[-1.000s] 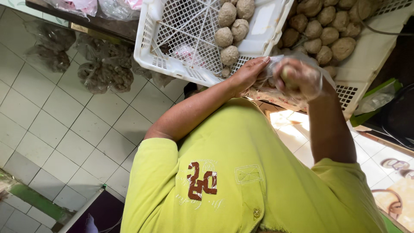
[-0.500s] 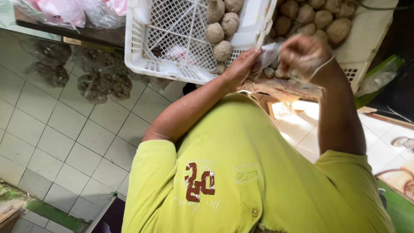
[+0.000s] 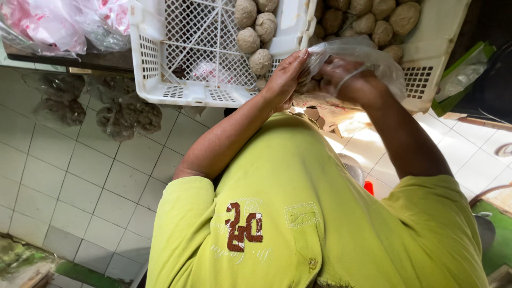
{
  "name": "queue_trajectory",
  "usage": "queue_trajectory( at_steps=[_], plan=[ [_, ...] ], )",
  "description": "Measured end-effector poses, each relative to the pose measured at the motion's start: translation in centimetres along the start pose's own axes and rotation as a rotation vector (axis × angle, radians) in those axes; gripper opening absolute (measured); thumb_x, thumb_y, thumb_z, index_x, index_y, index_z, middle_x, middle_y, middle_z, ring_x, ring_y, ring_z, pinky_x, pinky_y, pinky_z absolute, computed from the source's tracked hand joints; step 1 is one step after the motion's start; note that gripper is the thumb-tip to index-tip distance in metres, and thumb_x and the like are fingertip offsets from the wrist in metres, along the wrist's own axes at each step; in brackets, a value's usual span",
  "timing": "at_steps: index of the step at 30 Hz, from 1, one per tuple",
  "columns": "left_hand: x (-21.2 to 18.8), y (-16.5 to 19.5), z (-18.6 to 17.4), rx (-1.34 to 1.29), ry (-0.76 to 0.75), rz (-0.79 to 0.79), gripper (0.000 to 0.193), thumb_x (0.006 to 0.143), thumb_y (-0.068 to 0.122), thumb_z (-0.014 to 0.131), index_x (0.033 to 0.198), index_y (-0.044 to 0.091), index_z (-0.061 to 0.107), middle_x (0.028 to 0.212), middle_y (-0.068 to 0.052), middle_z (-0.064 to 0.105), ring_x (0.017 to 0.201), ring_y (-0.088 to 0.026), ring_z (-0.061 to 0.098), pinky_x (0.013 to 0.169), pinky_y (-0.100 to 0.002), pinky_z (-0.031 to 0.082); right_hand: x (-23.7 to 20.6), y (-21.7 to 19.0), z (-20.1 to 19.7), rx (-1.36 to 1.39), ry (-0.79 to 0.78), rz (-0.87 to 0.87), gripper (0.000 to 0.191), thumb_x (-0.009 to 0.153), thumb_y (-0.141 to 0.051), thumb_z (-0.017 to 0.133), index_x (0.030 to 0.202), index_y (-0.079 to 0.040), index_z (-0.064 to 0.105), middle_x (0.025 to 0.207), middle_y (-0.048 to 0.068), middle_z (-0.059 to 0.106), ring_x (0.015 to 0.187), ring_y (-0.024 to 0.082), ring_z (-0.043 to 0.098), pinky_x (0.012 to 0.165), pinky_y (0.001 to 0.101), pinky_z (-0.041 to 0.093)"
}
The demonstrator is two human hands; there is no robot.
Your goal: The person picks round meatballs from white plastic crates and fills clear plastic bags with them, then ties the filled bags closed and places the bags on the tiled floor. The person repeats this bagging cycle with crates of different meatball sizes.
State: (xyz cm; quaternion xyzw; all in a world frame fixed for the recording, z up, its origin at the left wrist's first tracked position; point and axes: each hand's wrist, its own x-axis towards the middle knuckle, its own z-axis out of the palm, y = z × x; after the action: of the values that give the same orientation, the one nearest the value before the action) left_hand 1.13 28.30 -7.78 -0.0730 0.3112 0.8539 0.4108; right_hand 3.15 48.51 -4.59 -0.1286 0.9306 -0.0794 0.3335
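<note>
The left hand and the right hand meet just in front of the white plastic crate, and both work on a clear plastic bag. The left hand has its fingers together and flat against the side of the bag. The right hand is under the thin plastic, so its fingers are hard to see; it seems closed on the bag, but the exact grip I cannot tell. What is inside the bag is not clear, because the film is cloudy and the hands cover it.

In the crate lie some round brown balls, and more of them are in a second white crate to the right, which is cut off by the top edge. The yellow-green shirt hides what is under the hands. Filled bags lie on the tiled floor, their contents dark and not readable. Pink bags sit at the upper left, partly out of view.
</note>
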Motion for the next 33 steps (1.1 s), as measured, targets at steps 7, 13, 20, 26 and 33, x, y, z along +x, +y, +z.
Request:
queue_trajectory(
  at_steps=[7, 13, 20, 26, 33],
  plan=[
    [1.1, -2.2, -2.6, 0.071, -0.087, 0.049, 0.028, 0.112, 0.032, 0.048, 0.102, 0.009, 0.061, 0.070, 0.008, 0.038, 0.058, -0.005, 0.033, 0.050, -0.024, 0.029, -1.2, 4.1, 2.3, 0.221, 0.112, -0.150, 0.030, 0.107, -0.011, 0.047, 0.133, -0.011, 0.061, 0.123, 0.014, 0.067, 0.106, 0.031, 0.064, 0.090, 0.0452, 0.050],
    [2.1, -2.7, -3.6, 0.158, -0.089, 0.099, 0.032, 0.114, 0.034, 0.049, 0.111, 0.006, 0.064, 0.078, 0.007, 0.049, 0.066, -0.005, 0.041, 0.059, -0.024, 0.036, -2.5, 4.2, 0.4, 0.779, -0.170, -0.092, 0.022, 0.098, -0.012, 0.065, 0.119, -0.004, 0.064, 0.097, 0.014, 0.063, 0.077, 0.021, 0.057, 0.066, 0.0354, 0.047],
    [1.9, -1.8, -2.9, 0.120, -0.004, 0.012, 0.032, 0.109, 0.033, 0.049, 0.119, 0.008, 0.066, 0.071, 0.006, 0.050, 0.059, -0.005, 0.039, 0.053, -0.023, 0.033, 2.6, -0.7, -2.6, 1.759, -0.241, -0.921, 0.018, 0.115, -0.021, 0.060, 0.119, -0.005, 0.068, 0.106, 0.014, 0.074, 0.068, 0.014, 0.071, 0.053, 0.0218, 0.055],
    [1.9, -2.2, -2.8, 0.019, -0.032, 0.039, 0.034, 0.115, 0.035, 0.049, 0.115, 0.004, 0.063, 0.071, 0.005, 0.040, 0.061, -0.009, 0.033, 0.054, -0.029, 0.026, 9.7, -5.2, -7.0, 1.907, 0.227, -0.513, 0.042, 0.109, -0.019, 0.064, 0.144, -0.004, 0.046, 0.136, 0.009, 0.060, 0.125, 0.026, 0.070, 0.106, 0.0426, 0.062],
    [1.4, -1.4, -3.3, -0.036, -0.137, 0.033, 0.031, 0.115, 0.031, 0.048, 0.121, 0.003, 0.062, 0.069, 0.007, 0.030, 0.057, -0.008, 0.026, 0.052, -0.027, 0.023, -0.4, 0.4, -5.4, 1.330, 0.218, -0.334, 0.022, 0.114, -0.016, 0.064, 0.127, 0.000, 0.057, 0.115, 0.020, 0.063, 0.097, 0.030, 0.065, 0.087, 0.0450, 0.055]
  ],
)
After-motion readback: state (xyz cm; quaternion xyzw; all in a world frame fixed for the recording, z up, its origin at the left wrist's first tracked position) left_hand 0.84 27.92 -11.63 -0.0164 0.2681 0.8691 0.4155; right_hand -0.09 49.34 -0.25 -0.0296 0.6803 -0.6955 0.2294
